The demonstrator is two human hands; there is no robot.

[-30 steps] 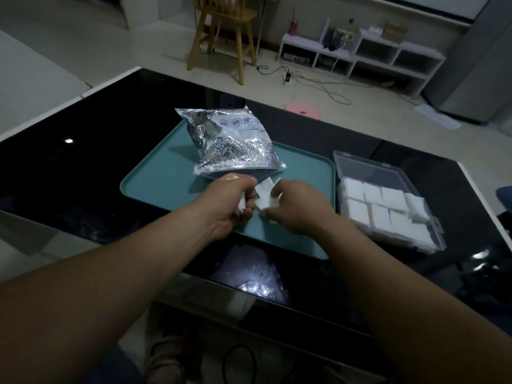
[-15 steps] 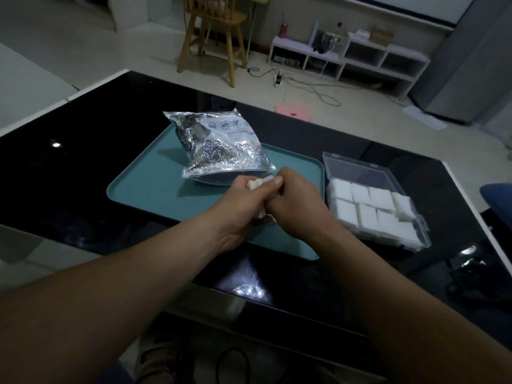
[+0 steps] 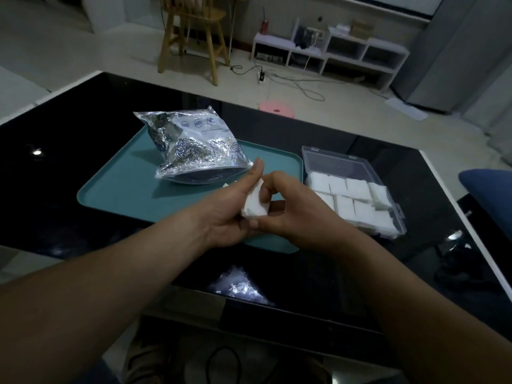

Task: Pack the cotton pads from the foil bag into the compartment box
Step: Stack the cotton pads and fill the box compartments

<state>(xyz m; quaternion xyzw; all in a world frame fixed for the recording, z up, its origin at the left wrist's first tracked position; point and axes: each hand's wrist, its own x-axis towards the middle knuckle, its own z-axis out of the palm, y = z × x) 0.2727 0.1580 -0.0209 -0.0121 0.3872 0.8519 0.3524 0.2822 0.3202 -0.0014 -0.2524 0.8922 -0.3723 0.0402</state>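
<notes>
Black table [image 3: 83,134], teal tray [image 3: 116,187], compartment box [image 3: 340,163]; chair [image 3: 191,31]

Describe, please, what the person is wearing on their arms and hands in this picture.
Nothing is worn on either: the left hand and the right hand are ungloved, and the left forearm and right forearm are bare to the frame's edge, without sleeve, watch or bracelet. No ring is visible.

Both forearms come in from the near edge and meet mid-scene; left hand [image 3: 227,217] cups a stack of cotton pads [image 3: 255,203], thumb straight, pointing far; right hand [image 3: 296,214] pinches same stack from the right, fingers curled, hands touching
</notes>
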